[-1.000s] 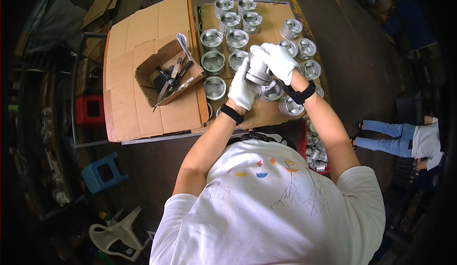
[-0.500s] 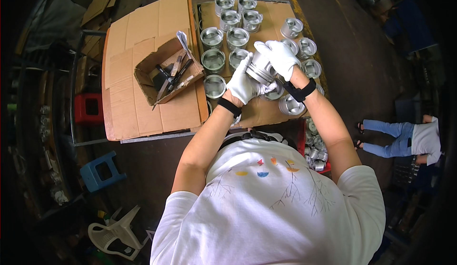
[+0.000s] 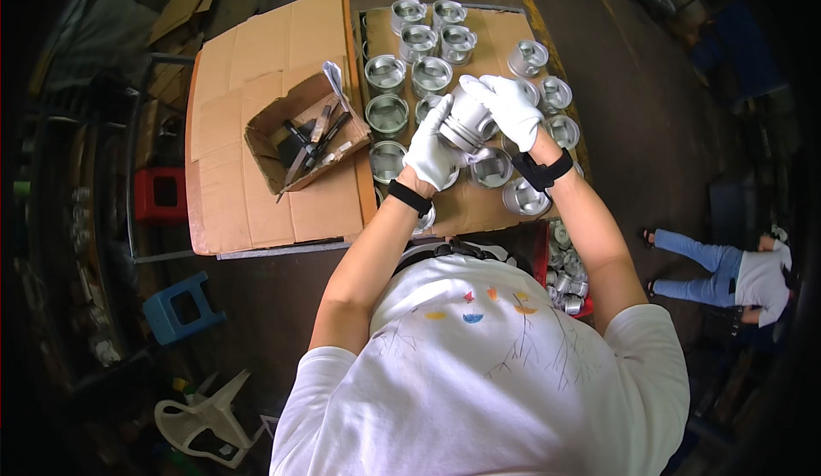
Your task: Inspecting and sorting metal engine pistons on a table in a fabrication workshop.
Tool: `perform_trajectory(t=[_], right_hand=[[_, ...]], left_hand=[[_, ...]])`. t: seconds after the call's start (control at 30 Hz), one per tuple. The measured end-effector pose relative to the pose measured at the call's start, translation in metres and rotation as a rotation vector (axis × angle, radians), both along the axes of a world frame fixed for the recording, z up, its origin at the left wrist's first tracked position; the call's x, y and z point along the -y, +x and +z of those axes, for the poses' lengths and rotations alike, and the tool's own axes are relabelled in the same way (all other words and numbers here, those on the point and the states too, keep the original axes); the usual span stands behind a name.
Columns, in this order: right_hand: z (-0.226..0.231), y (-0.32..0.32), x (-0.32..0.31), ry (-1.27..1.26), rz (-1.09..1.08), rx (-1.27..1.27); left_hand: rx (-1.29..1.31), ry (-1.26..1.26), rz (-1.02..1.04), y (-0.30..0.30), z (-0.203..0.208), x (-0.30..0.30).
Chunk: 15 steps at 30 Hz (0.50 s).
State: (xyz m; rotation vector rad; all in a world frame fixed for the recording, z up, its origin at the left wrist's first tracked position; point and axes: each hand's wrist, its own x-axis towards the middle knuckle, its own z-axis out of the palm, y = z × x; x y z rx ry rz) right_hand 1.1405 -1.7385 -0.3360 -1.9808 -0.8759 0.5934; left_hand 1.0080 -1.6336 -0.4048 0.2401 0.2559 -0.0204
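Observation:
Between my two white-gloved hands is a silver metal piston (image 3: 467, 123), tilted, with its grooved end toward my left hand. My left hand (image 3: 433, 153) grips it from the lower left, thumb along its side. My right hand (image 3: 511, 110) is closed around its far right side, fingers over the top. Beneath and around my hands, several more pistons stand in rows on the cardboard-covered table (image 3: 492, 35); one piston (image 3: 386, 115) is left of my left hand, another (image 3: 525, 196) below my right wrist.
Left of the pistons, a cardboard box (image 3: 295, 134) with marker pens and tools rests on a cardboard sheet (image 3: 231, 194). A red crate (image 3: 584, 309) of metal parts sits by the table's near right edge. Blue stool (image 3: 184, 307) and white chair (image 3: 205, 425) stand lower left; another person (image 3: 735, 266) stands at right.
The piston stays in both hands and has turned slightly, its grooved end dipping lower left. The whole view has shifted a little; the person at right has moved an arm.

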Motion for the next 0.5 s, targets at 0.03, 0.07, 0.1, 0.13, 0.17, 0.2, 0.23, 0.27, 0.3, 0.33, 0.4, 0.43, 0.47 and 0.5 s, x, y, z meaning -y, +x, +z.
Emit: perform_trajectory(t=[0.03,0.07,0.1,0.13,0.17,0.2,0.23,0.27,0.3,0.33,0.4,0.43,0.47,0.5], right_hand=[[0.003,-0.003,-0.003,0.075,0.021,-0.072],[0.007,-0.006,-0.006,0.175,0.059,-0.108],[0.008,-0.006,-0.011,0.181,0.069,-0.105],[0.01,-0.006,-0.016,0.231,0.102,-0.081],[0.011,-0.006,-0.022,0.281,0.137,-0.058],[0.015,-0.005,-0.03,0.203,0.169,-0.064],[0.018,-0.008,-0.037,0.209,0.19,-0.065],[0.02,-0.012,-0.046,0.22,0.218,-0.043],[0.022,-0.016,-0.054,0.232,0.243,-0.019],[0.022,-0.017,-0.061,0.237,0.264,-0.019],[0.019,-0.02,-0.077,0.141,0.287,-0.037],[0.019,-0.024,-0.084,0.144,0.31,-0.037],[0.019,-0.029,-0.09,0.142,0.334,-0.02],[0.02,-0.034,-0.096,0.141,0.358,-0.002]], left_hand=[[0.003,0.006,0.012,-0.001,0.001,-0.004],[0.03,0.07,0.058,-0.002,0.002,-0.009],[0.057,0.134,0.1,-0.003,0.004,-0.013],[0.02,0.2,0.165,-0.005,0.007,-0.016],[0.023,0.208,0.178,-0.008,0.01,-0.021],[0.044,0.23,0.215,-0.011,0.012,-0.026],[0.065,0.254,0.254,-0.016,0.015,-0.031],[0.064,0.261,0.276,-0.021,0.017,-0.035],[0.061,0.231,0.29,-0.026,0.02,-0.039],[0.058,0.2,0.305,-0.03,0.022,-0.042],[0.08,0.2,0.322,-0.041,0.027,-0.05],[0.079,0.204,0.344,-0.047,0.03,-0.052],[0.065,0.158,0.359,-0.053,0.031,-0.052],[0.053,0.111,0.373,-0.059,0.036,-0.054]])
